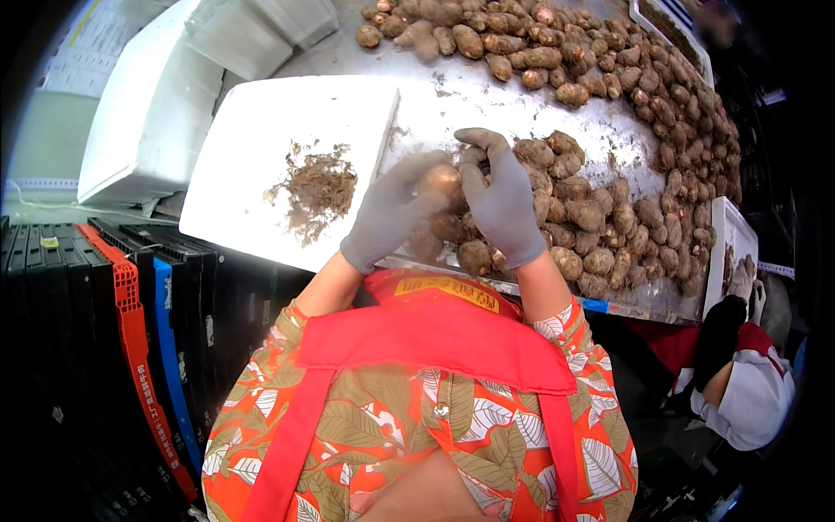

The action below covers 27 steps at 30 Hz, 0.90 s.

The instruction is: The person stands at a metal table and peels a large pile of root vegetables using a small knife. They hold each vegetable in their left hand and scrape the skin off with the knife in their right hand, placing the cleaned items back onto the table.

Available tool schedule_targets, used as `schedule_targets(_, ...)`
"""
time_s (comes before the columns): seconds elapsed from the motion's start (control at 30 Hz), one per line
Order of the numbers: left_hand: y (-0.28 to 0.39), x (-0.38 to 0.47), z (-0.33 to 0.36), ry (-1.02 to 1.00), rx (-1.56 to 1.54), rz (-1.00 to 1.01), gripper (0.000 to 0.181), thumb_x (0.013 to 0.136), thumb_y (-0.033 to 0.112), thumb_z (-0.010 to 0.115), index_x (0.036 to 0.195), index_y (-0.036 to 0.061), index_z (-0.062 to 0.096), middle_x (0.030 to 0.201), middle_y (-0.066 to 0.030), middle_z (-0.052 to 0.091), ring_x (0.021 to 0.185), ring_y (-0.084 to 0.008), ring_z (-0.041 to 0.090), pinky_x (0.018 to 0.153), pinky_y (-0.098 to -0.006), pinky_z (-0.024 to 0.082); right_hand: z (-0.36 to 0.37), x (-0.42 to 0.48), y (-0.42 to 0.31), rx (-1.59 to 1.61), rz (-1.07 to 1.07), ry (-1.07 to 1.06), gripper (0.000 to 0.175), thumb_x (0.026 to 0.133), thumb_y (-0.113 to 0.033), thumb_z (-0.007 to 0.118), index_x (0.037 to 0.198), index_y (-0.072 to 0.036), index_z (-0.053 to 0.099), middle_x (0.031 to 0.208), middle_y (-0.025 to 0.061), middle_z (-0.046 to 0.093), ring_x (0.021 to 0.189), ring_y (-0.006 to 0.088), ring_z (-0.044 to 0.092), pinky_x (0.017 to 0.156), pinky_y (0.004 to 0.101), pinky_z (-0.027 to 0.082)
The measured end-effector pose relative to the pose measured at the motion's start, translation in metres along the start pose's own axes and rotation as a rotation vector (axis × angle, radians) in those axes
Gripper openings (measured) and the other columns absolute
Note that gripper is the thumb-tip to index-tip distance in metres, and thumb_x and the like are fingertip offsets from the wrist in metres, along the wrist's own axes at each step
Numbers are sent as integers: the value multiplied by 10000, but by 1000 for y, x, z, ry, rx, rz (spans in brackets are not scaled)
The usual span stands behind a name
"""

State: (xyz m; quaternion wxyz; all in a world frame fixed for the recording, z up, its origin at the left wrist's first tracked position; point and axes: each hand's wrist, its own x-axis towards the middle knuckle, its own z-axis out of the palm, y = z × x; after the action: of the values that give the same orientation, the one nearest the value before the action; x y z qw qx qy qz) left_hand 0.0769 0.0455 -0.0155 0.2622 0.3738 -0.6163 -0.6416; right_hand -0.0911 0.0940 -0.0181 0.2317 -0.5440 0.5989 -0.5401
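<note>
My left hand (396, 203), in a grey glove, is closed around a brown taro corm (442, 179) near the table's front edge. My right hand (499, 196), gloved the same way, is beside that corm with its fingers curled; whether it touches the corm or pinches something is not clear. Under and to the right of both hands lies a pile of hairy taro corms (590, 215). Left of my left hand, a white foam lid (241, 156) carries a heap of brown peeled fibres (319, 189).
A larger taro heap (561, 49) covers the far and right parts of the metal table (430, 111). White foam boxes (150, 104) stand at the left. Folded black crates (45, 287) are stacked at lower left. At the right, a co-worker's gloved hands (743, 280) are by a white tray (721, 225).
</note>
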Motion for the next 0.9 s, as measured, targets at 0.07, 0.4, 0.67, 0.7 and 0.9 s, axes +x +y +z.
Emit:
schedule_targets(0.07, -1, 1, 0, -29, -39, -15, 531, 871, 34, 660, 1375, -47, 514, 1277, -100, 600, 1148, -147, 583, 997, -287, 483, -2, 0, 2, -4, 40, -18, 224, 920, -30, 579, 1135, -47, 641, 875, 148, 660, 778, 266, 663, 714, 359, 524)
schedule_targets(0.4, -9, 2, -5, -64, -98, 20, 566, 833, 36, 712, 1362, -45, 527, 1247, -93, 614, 1126, -147, 597, 983, -285, 497, -19, -16, 17, 146, 265, -82, 258, 896, -65, 638, 1147, -9, 659, 935, 119, 684, 868, 195, 666, 786, 305, 526)
schedule_targets(0.67, -5, 0, -1, 28, 20, 82, 541, 785, 51, 767, 1296, -7, 598, 1264, -98, 615, 1150, -168, 595, 991, -301, 489, -9, -21, -7, 157, 13, 4, 391, 825, -28, 675, 1213, 8, 645, 940, 84, 668, 866, 153, 643, 822, 282, 521)
schedule_targets(0.7, -2, -1, -1, 50, 129, 160, 539, 775, 51, 774, 1286, 6, 609, 1268, -101, 614, 1160, -177, 594, 995, -307, 486, -8, -22, -8, 140, 8, 8, 400, 823, -27, 674, 1220, 6, 643, 938, 83, 667, 864, 154, 642, 824, 285, 520)
schedule_targets(0.9, -15, 1, -4, 106, 346, 422, 532, 735, 51, 803, 1240, 37, 638, 1264, -118, 606, 1177, -222, 596, 995, -328, 484, -7, -24, -5, 118, 2, 19, 414, 837, -22, 648, 1250, -6, 629, 919, 75, 661, 846, 165, 633, 814, 316, 519)
